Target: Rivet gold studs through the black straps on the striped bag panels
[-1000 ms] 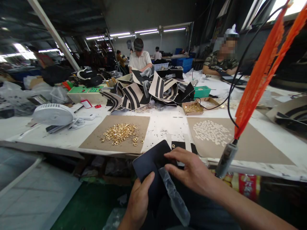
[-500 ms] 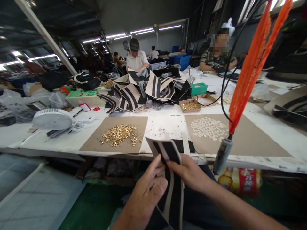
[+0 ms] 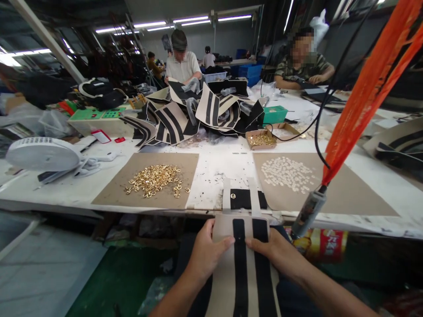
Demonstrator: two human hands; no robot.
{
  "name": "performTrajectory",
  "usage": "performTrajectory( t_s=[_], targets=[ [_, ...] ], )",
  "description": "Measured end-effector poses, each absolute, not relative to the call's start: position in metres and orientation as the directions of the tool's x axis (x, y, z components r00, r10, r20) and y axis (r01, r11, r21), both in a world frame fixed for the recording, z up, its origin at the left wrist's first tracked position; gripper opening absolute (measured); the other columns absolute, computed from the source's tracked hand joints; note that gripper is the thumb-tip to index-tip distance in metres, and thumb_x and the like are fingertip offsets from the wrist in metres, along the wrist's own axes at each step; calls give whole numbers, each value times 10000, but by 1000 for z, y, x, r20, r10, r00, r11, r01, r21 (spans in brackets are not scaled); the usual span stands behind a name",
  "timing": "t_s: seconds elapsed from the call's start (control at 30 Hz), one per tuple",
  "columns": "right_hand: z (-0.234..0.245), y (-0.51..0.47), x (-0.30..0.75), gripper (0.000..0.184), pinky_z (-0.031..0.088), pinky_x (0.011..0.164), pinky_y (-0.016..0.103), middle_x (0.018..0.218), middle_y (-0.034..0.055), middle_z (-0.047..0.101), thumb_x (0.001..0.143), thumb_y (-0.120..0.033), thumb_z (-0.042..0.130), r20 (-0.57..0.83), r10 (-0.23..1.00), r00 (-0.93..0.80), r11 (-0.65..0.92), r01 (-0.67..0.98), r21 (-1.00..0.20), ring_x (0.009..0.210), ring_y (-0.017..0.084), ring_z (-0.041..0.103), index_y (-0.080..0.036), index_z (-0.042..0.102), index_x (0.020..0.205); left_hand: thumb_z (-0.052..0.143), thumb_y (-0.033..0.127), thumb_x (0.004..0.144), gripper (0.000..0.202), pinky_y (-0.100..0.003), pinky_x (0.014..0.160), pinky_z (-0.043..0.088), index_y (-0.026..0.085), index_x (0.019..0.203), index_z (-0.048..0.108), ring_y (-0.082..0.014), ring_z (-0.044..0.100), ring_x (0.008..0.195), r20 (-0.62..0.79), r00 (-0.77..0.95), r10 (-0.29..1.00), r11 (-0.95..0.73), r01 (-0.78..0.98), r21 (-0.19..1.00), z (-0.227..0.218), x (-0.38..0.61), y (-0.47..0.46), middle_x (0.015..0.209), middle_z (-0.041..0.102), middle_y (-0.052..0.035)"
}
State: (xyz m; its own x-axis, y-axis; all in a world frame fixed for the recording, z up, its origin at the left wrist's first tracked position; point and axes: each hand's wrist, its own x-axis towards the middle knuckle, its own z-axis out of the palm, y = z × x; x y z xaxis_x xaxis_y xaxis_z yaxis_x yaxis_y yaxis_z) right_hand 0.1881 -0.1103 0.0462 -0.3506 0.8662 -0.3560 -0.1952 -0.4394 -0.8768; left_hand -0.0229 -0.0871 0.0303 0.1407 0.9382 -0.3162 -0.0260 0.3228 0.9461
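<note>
Both my hands grip a beige panel with black stripes (image 3: 246,268), held flat below the table's front edge. My left hand (image 3: 208,248) pinches its left side, thumb on top. My right hand (image 3: 276,251) is closed on its right side, the thumb pressing near a black stripe. A tiny spot shows on the left stripe by my left thumb. Just beyond the panel, a black pad (image 3: 247,199) lies on the table edge under pale strips, with one gold ring (image 3: 233,196) on it.
Gold rings (image 3: 155,178) lie heaped on a brown sheet at left; small whitish pieces (image 3: 286,174) cover another at right. A grey electric screwdriver-like tool (image 3: 309,213) hangs by orange strips. Striped panels (image 3: 198,114) pile up behind. Two people sit across the table.
The panel has turned from a folded, edge-on pose to lie flat facing me. My left hand has closed on its left side. A gold ring now shows on the black pad.
</note>
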Motion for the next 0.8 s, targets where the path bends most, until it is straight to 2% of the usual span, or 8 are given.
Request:
performTrajectory(
  t_s=[0.07, 0.13, 0.27, 0.4, 0.53, 0.67, 0.8],
  targets=[
    [48, -104, 185, 493, 584, 940, 467, 1126, 121, 759, 834, -526, 785, -354, 908, -224, -378, -75, -923, 1083, 350, 703, -166, 744, 1167, 901, 371, 654, 641, -372, 812, 599, 151, 1188, 625, -314, 740, 968, -336, 99, 937, 337, 5, 942, 31, -20, -85, 1114, 766, -129],
    [53, -95, 181, 491, 615, 876, 441, 1118, 119, 762, 839, -523, 770, -356, 922, -150, -360, 3, -933, 1072, 352, 708, -163, 739, 1171, 899, 367, 662, 645, -373, 806, 604, 152, 1209, 633, -302, 749, 935, -373, 111, 921, 379, -36, 925, 38, -19, -78, 1122, 770, -126],
    [58, -78, 175, 431, 628, 832, 404, 1103, 103, 767, 891, -477, 713, -354, 922, -159, -356, 18, -934, 1003, 323, 733, -155, 732, 1176, 870, 355, 717, 569, -391, 794, 613, 129, 1196, 663, -287, 762, 869, -445, 231, 865, 488, -188, 852, 57, -18, -65, 1086, 783, -135],
    [59, -69, 174, 409, 624, 847, 394, 1110, 98, 766, 899, -444, 702, -333, 931, -152, -331, 37, -943, 978, 307, 739, -149, 728, 1181, 879, 341, 707, 548, -398, 811, 613, 116, 1169, 689, -295, 761, 894, -450, 252, 857, 502, -208, 840, 59, -20, -57, 1091, 785, -146],
    [59, -63, 171, 346, 601, 903, 386, 1124, 92, 763, 906, -426, 679, -261, 962, -76, -240, 211, -948, 1022, 302, 726, -159, 755, 1113, 878, 353, 694, 532, -398, 807, 611, 123, 1145, 714, -291, 758, 887, -446, 199, 872, 472, -110, 875, 52, -21, -49, 1118, 783, -147],
    [55, -61, 169, 327, 581, 938, 399, 1102, 87, 768, 874, -386, 691, -198, 980, -8, -180, 378, -908, 1030, 306, 721, -169, 752, 1110, 845, 359, 714, 465, -389, 768, 603, 113, 1095, 742, -293, 755, 851, -451, 175, 875, 452, 38, 891, 47, -20, -45, 1052, 797, -141],
    [51, -49, 171, 293, 591, 832, 390, 1008, 90, 781, 885, -414, 666, -215, 976, 13, -194, 491, -849, 937, 307, 737, -173, 764, 1023, 774, 318, 766, 337, -381, 797, 592, 133, 1048, 767, -285, 753, 864, -370, 195, 908, 346, 148, 927, 53, -20, -30, 996, 811, -104]
  ],
)
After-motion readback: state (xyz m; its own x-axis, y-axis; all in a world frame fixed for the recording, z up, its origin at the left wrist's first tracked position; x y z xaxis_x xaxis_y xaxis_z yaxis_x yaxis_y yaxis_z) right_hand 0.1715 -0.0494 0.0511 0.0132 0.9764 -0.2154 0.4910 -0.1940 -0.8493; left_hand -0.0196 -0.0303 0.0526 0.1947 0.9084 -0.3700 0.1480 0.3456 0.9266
